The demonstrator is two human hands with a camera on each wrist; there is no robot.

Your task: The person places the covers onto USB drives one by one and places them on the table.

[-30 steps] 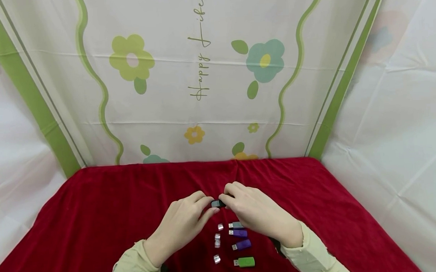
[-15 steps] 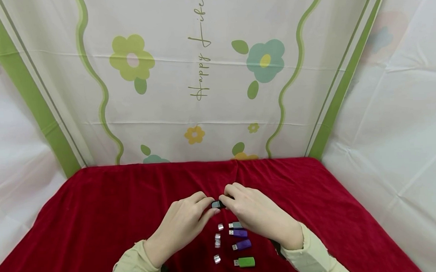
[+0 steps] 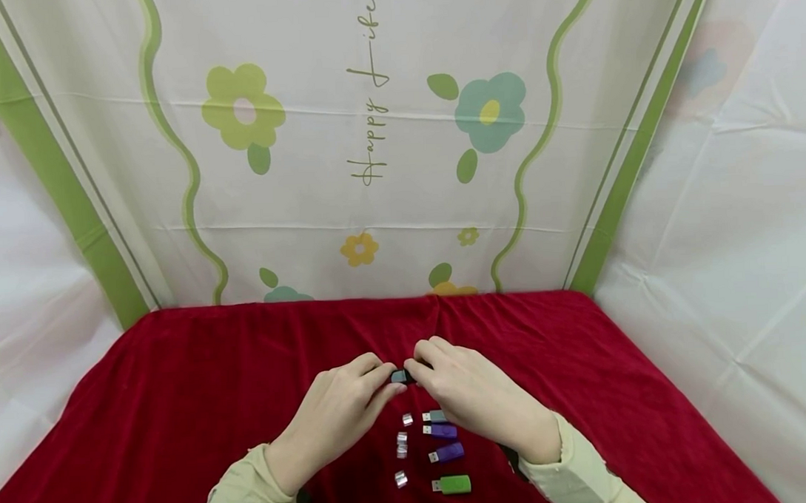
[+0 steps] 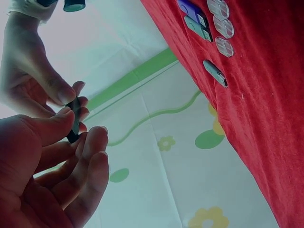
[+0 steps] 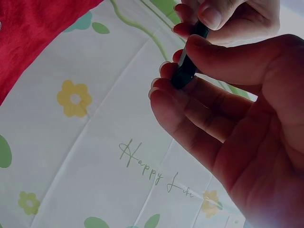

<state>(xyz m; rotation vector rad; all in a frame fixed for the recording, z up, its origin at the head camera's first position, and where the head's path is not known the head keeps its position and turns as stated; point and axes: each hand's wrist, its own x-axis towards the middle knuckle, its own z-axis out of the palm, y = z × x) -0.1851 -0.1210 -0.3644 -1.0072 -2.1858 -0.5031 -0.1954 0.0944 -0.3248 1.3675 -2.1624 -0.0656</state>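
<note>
Both hands hold a small black USB flash drive (image 3: 401, 377) above the red cloth, one at each end. My left hand (image 3: 338, 413) pinches its left end, which shows a grey face in the head view. The right end sits between the thumb and fingers of my right hand (image 3: 481, 389), which partly cover it. In the left wrist view the dark drive (image 4: 74, 121) spans the gap between the two hands. From the right wrist, the same black drive (image 5: 184, 71) shows tilted under the right thumb.
On the red cloth (image 3: 247, 375), a grey drive (image 3: 438, 416), two purple drives (image 3: 446, 453) and a green drive (image 3: 455, 485) lie in a column. Several clear caps (image 3: 400, 479) lie left of them. Another grey drive (image 4: 215, 72) shows in the left wrist view. A patterned curtain (image 3: 308, 210) hangs behind.
</note>
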